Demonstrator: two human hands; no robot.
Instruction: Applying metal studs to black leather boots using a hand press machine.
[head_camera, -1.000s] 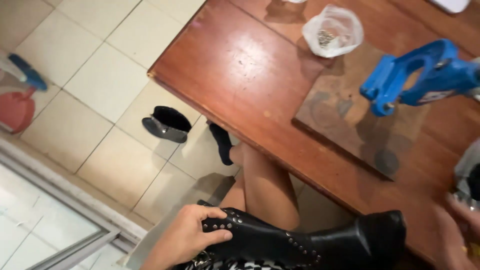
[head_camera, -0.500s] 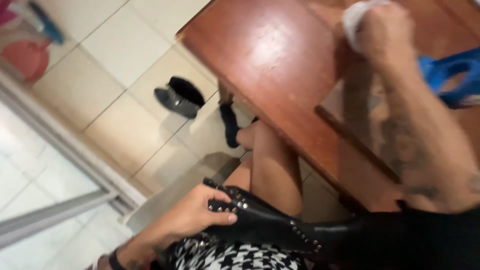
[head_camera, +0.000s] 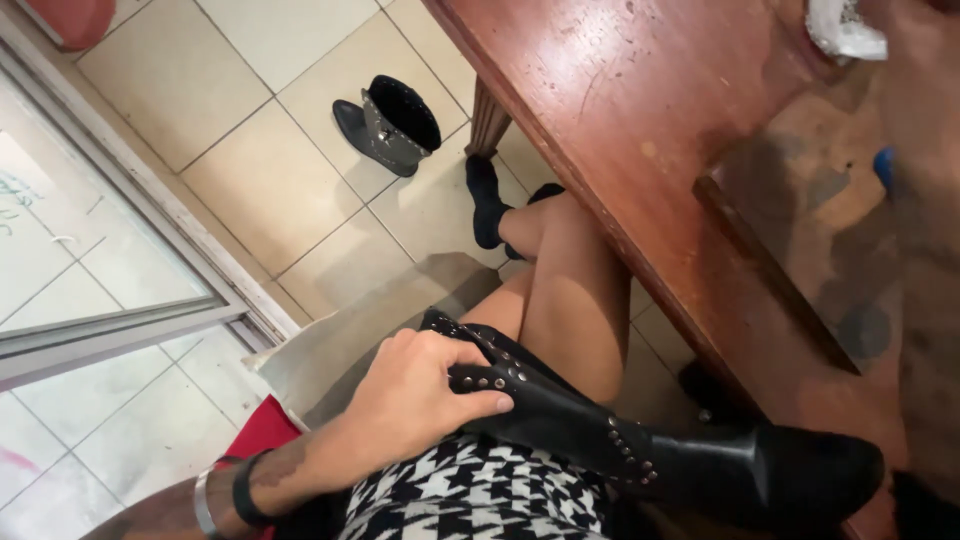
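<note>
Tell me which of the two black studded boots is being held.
The black studded boot lying across the lap, gripped at its shaft by the left hand. The other boot stands untouched on the tiled floor.

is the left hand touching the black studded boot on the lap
Touching. The head view shows the left hand gripping the shaft of the black studded boot, thumb pressed along its studded edge, fingers curled over the top.
</note>
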